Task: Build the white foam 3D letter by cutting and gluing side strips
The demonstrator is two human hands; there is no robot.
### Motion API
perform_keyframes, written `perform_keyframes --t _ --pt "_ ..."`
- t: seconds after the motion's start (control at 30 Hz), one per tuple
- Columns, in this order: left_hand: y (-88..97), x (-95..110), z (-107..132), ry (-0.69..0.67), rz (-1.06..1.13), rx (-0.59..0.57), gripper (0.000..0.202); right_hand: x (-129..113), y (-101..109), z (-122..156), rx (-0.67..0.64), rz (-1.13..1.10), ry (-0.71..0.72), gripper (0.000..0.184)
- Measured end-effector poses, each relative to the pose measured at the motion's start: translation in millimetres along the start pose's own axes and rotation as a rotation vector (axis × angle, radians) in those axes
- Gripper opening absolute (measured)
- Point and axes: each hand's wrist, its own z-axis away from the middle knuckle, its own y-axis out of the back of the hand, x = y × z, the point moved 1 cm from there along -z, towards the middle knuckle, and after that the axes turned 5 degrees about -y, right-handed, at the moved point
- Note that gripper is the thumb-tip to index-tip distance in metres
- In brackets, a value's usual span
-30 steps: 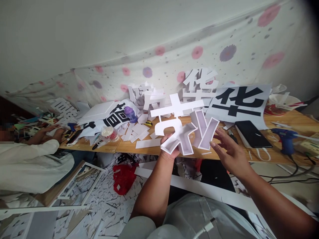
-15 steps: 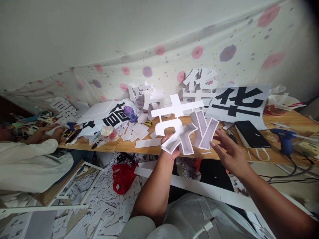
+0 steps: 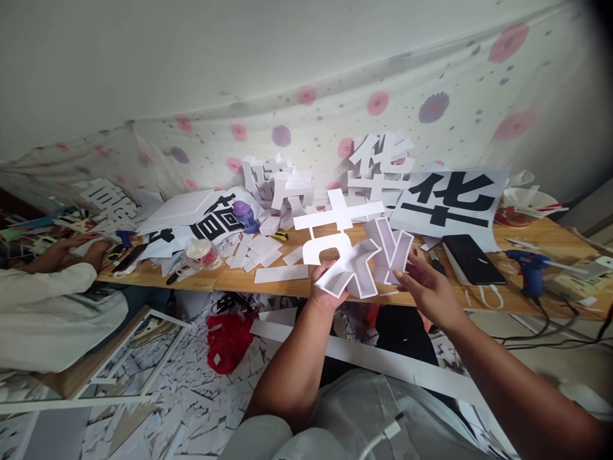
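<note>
A white foam-board Chinese character (image 3: 330, 246), part flat face and part open-backed with raised side walls, is held up over the table's front edge. My left hand (image 3: 328, 287) grips it from below, fingers partly hidden behind it. At its right end, my right hand (image 3: 424, 281) has the thumb on the wall's edge and the fingers behind, pinching the lavender-shaded open stroke (image 3: 400, 252). Behind it stand finished white characters (image 3: 380, 160), and a paper sheet printed with a black character (image 3: 450, 198) leans to the right.
On the wooden table (image 3: 550, 249) lie a black phone (image 3: 472, 259), a blue glue gun (image 3: 527, 268), a purple bottle (image 3: 245, 216), a cup (image 3: 201, 253) and white offcuts (image 3: 261, 252). At left, a co-worker's sleeve (image 3: 43, 306) reaches the table. Scraps and a red bag (image 3: 230, 342) cover the floor.
My right hand has closed in on the character's right end, its thumb now against the wall. The left hand keeps its grip. The whole view has shifted slightly.
</note>
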Motion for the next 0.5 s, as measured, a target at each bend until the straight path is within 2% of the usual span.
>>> perform_keyframes --t 0.2,0.33,0.5 --pt "8.8 -6 2 0.07 0.075 0.073 0.041 18 7 -21 -0.013 0.074 -0.104 0.071" --pt "11.4 -6 2 0.093 0.057 0.122 0.027 20 4 -33 0.021 0.158 -0.193 0.074" --pt "15.2 -5 3 0.011 0.047 0.029 0.015 28 8 -50 0.058 0.354 -0.233 0.083"
